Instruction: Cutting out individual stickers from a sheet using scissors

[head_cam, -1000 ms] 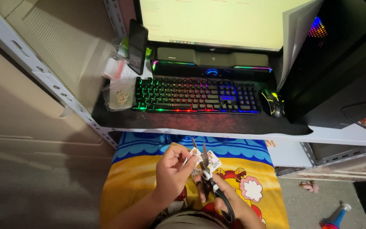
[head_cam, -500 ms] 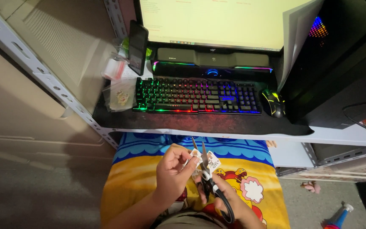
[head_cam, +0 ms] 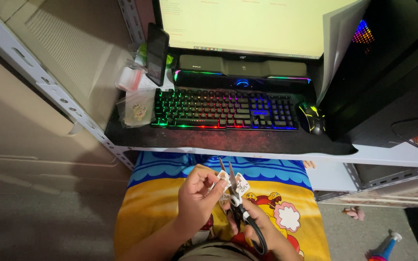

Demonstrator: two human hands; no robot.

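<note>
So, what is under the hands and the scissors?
Under the left hand, right hand and scissors lies a yellow cartoon cloth with a blue wavy edge. The hands cover whatever lies directly below them.

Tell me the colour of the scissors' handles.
Black; the scissors sit in the right hand, blades at a small printed card. Head view shows it.
</note>
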